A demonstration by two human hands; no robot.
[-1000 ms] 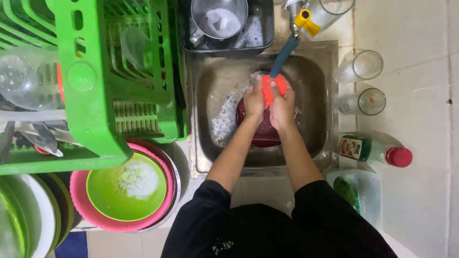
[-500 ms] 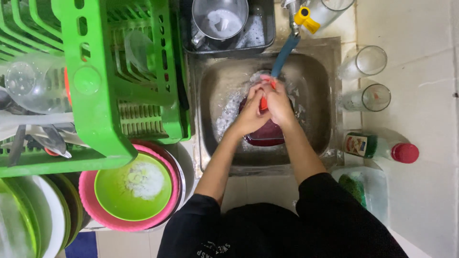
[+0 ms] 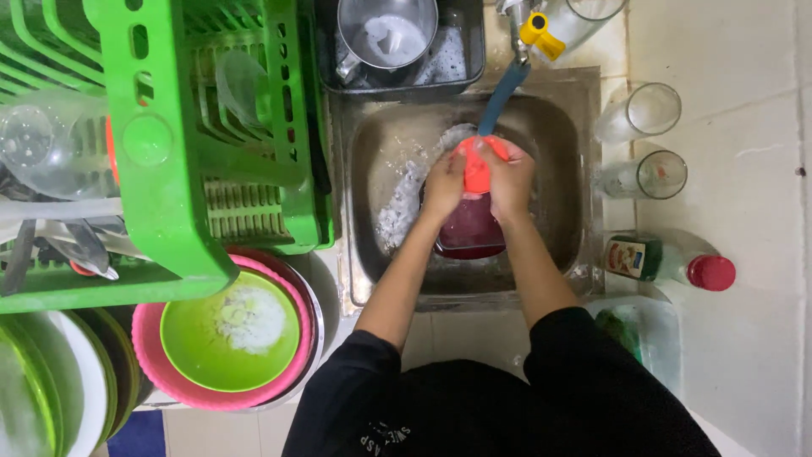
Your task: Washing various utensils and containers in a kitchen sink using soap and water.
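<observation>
Nearest the camera: black sleeves, both forearms reaching forward into the steel sink [image 3: 584,152]. Lower left, a green bowl [image 3: 228,334] with foam in it sits inside a pink bowl [image 3: 165,372], next to stacked plates [image 3: 51,398]. Lower right, a clear container with something green inside [image 3: 647,338].

Mid: left hand [image 3: 444,186] and right hand [image 3: 512,182] are both curled closed around an orange-red item [image 3: 478,165], held between them over a dark red bowl [image 3: 469,233] on the sink floor. Can't tell exactly what the orange item is. Suds lie on the sink bottom left of the hands. Bottle with red cap [image 3: 677,262] lies on its side on the right counter.

Far: blue hose [image 3: 503,97] hangs from a tap with yellow handle [image 3: 541,30], ending just above the hands. Two clear glasses [image 3: 647,114] on the right. Foamy metal pot [image 3: 385,38] in a dark tray behind the sink. Green dish rack [image 3: 169,144] on the left.
</observation>
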